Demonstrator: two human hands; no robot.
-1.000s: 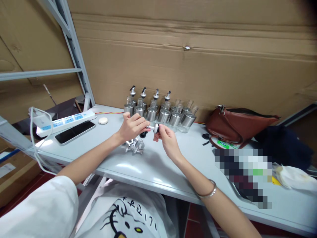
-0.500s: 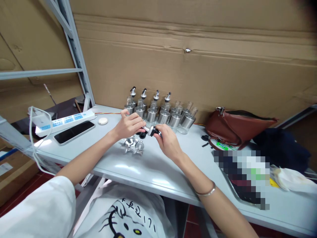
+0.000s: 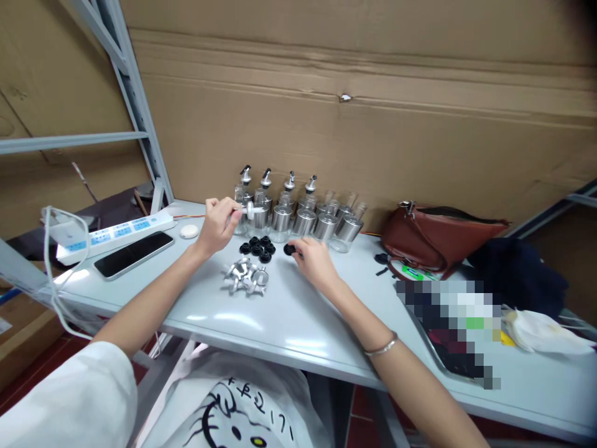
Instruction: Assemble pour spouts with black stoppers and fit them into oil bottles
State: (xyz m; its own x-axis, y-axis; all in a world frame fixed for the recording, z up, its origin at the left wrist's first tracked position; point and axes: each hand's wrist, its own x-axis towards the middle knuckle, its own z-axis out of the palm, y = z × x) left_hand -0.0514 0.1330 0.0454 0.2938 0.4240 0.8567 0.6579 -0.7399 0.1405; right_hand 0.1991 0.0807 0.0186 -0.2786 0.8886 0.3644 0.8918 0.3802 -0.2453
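My left hand [image 3: 215, 225] is raised a little above the grey table [image 3: 298, 317] and pinches a small metal pourer spout [image 3: 247, 210] by its thin end. My right hand [image 3: 311, 259] rests low on the table with its fingertips on a black rubber stopper [image 3: 290, 249]. Between the hands lies a cluster of black stoppers [image 3: 257, 246]. In front of them sits a pile of loose metal spouts [image 3: 245, 277]. Behind stand two rows of glass and steel bottles [image 3: 298, 214]; the back ones carry spouts.
A white power strip [image 3: 112, 232], a black phone [image 3: 134, 254] and a small white round object [image 3: 189, 231] lie at the left. A brown leather bag [image 3: 433, 239], dark cloth and a white mask [image 3: 545, 333] sit at the right. Cardboard walls the back.
The hands were together at the middle, both on one spout with a black stopper. They have parted: the left lifted the spout back-left, the right dropped to the table with the black stopper.
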